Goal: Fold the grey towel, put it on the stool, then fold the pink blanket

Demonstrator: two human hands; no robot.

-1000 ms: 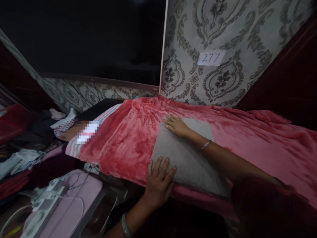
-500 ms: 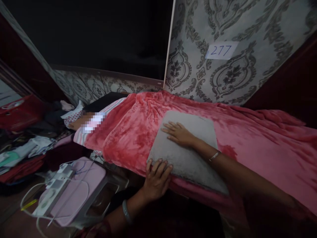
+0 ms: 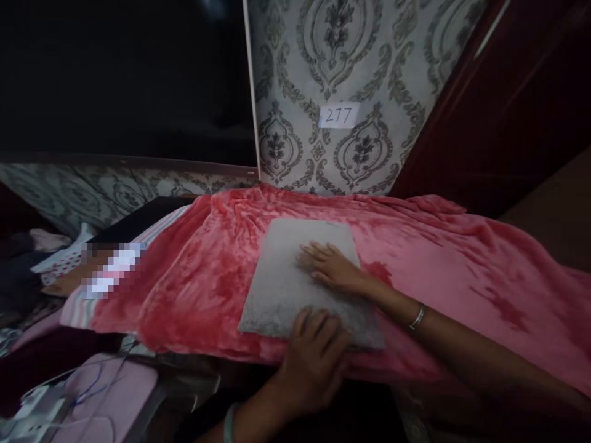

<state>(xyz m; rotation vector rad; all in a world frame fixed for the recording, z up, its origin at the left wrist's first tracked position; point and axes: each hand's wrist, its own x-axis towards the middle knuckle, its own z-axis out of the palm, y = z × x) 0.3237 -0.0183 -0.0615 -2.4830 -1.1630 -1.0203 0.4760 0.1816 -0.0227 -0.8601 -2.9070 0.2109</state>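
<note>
Grey folded cloth (image 3: 295, 271) lies under flat left hand (image 3: 316, 360) and right hand (image 3: 332, 267), fingers spread.

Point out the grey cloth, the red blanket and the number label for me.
grey cloth (image 3: 281, 277): head view, bare middle of its left half.
red blanket (image 3: 443, 258): head view, open stretch right of the cloth.
number label (image 3: 338, 115): head view, centre of the white slip on the wall, reading 277.

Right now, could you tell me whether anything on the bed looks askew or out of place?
The grey cloth lies flat under both hands but sits skewed to the pink blanket, its near edge at the bed's edge. A heap of clothes sits at the left.
</note>
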